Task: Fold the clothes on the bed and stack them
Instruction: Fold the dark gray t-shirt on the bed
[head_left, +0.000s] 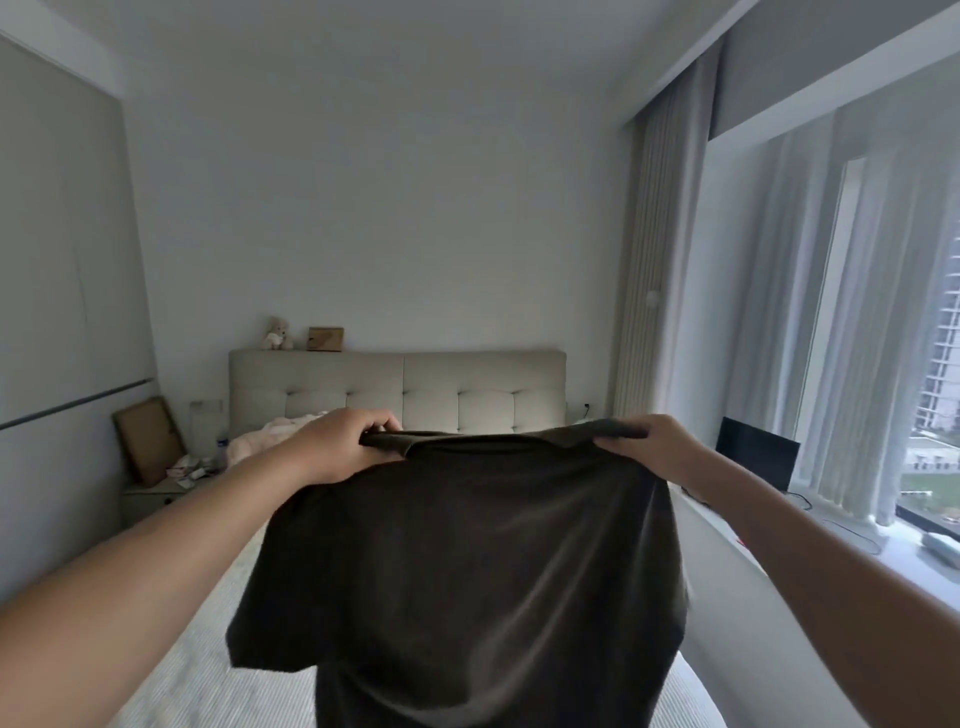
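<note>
My left hand has its fingers curled over one shoulder of a dark T-shirt, pinching the cloth at the top edge. My right hand grips the other shoulder the same way, thumb under and fingers over. I see the shirt hanging spread between them, raised in the air above the bed, its short sleeves drooping at both sides. Beyond it stand a tufted headboard, a pink blanket, a nightstand and a curtained window.
</note>
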